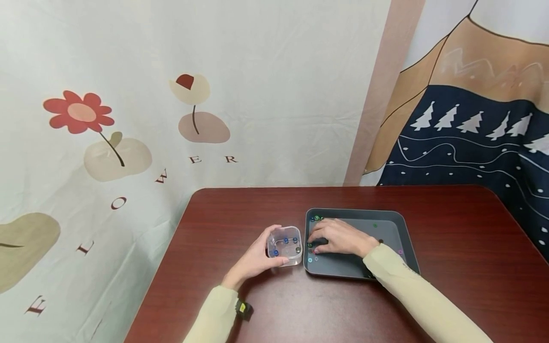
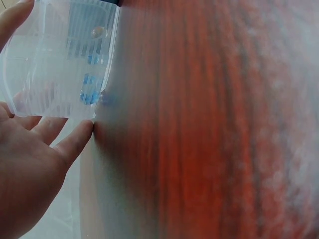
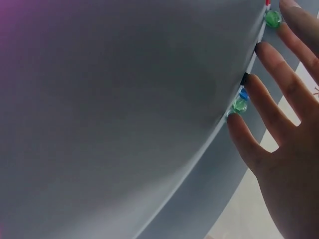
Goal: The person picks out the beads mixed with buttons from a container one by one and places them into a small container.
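In the head view my left hand (image 1: 257,256) grips a clear plastic box (image 1: 293,262), thumb on the near side and fingers round the far side. Blue marbles (image 1: 286,240) and a dark greenish marble (image 1: 298,249) lie in it. Right beside the box stands a dark grey tray (image 1: 351,265). Over its left part reaches my right hand (image 1: 340,237), fingertips down at the tray floor. The right wrist view shows those fingers spread, with a green marble (image 3: 273,19) near the thumb and another green marble (image 3: 239,105) beside a blue marble (image 3: 243,93) between fingertips.
More marbles lie in the tray, including a light blue marble (image 1: 310,260) at the near left, a green marble (image 1: 375,225) towards the back and a pink marble (image 1: 401,251) at the right. Box and tray stand on a reddish-brown table (image 1: 240,209). Printed curtains (image 1: 279,95) hang behind it.
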The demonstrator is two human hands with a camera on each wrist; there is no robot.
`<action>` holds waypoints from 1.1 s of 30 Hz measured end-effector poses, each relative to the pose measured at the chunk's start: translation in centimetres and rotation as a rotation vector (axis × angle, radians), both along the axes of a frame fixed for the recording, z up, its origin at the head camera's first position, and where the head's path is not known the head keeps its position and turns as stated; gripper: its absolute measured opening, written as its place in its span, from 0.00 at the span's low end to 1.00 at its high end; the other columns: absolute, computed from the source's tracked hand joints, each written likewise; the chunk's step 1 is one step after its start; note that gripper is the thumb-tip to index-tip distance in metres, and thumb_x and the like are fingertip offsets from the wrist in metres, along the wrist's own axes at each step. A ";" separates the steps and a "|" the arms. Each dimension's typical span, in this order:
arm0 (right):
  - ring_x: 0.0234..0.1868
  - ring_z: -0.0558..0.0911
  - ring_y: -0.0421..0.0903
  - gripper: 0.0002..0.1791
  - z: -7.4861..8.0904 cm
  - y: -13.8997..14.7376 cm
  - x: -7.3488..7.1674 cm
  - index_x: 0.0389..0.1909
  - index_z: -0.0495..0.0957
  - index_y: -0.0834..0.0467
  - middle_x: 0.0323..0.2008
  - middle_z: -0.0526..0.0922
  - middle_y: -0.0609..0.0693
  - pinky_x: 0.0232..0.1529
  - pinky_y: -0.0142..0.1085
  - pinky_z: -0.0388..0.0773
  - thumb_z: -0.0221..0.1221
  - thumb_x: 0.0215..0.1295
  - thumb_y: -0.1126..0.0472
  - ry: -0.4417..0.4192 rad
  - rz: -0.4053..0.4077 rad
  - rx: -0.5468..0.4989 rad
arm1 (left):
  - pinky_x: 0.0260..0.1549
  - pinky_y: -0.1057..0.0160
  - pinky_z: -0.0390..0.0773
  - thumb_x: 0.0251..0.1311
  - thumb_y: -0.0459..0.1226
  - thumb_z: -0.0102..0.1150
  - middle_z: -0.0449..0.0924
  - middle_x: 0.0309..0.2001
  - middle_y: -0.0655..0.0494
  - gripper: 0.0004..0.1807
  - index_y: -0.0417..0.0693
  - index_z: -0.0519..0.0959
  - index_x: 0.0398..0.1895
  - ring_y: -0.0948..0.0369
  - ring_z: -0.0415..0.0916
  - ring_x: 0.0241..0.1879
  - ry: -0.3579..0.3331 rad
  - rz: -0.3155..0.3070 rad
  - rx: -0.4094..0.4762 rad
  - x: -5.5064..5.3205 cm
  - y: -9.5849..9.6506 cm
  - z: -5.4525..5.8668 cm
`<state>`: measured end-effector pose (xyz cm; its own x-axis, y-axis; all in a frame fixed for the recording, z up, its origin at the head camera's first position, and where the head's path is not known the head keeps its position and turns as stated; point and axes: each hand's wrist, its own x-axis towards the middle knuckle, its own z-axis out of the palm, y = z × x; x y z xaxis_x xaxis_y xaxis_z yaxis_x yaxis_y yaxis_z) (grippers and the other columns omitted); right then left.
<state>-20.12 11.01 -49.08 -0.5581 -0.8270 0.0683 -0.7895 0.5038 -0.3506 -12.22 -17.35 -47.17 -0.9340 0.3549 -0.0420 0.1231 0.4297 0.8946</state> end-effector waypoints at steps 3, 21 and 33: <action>0.58 0.80 0.46 0.14 -0.2 -0.1 0.0 0.49 0.88 0.47 0.48 0.85 0.42 0.64 0.49 0.74 0.71 0.65 0.48 0.006 -0.004 0.002 | 0.61 0.39 0.68 0.52 0.32 0.77 0.70 0.67 0.37 0.45 0.41 0.63 0.73 0.39 0.72 0.60 0.017 -0.010 0.005 0.4 0.1 1.0; 0.52 0.79 0.45 0.06 -0.8 -0.5 0.1 0.41 0.87 0.43 0.47 0.82 0.42 0.54 0.49 0.77 0.69 0.67 0.47 0.073 -0.007 -0.035 | 0.63 0.38 0.66 0.52 0.34 0.78 0.70 0.68 0.41 0.48 0.48 0.61 0.76 0.42 0.72 0.61 0.009 0.013 -0.013 -0.7 -0.7 -2.7; 0.48 0.80 0.42 0.08 1.4 0.3 0.2 0.45 0.87 0.47 0.45 0.83 0.40 0.54 0.45 0.78 0.70 0.67 0.52 0.068 -0.083 -0.145 | 0.63 0.45 0.67 0.52 0.43 0.80 0.71 0.68 0.53 0.47 0.58 0.63 0.74 0.53 0.73 0.61 0.026 -0.004 -0.026 -0.7 -1.0 -2.5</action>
<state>-19.90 11.31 -47.67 -0.6138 -0.7572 0.2232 -0.7717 0.5161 -0.3717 -12.93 -18.32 -49.70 -0.9333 0.3580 -0.0272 0.1479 0.4524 0.8794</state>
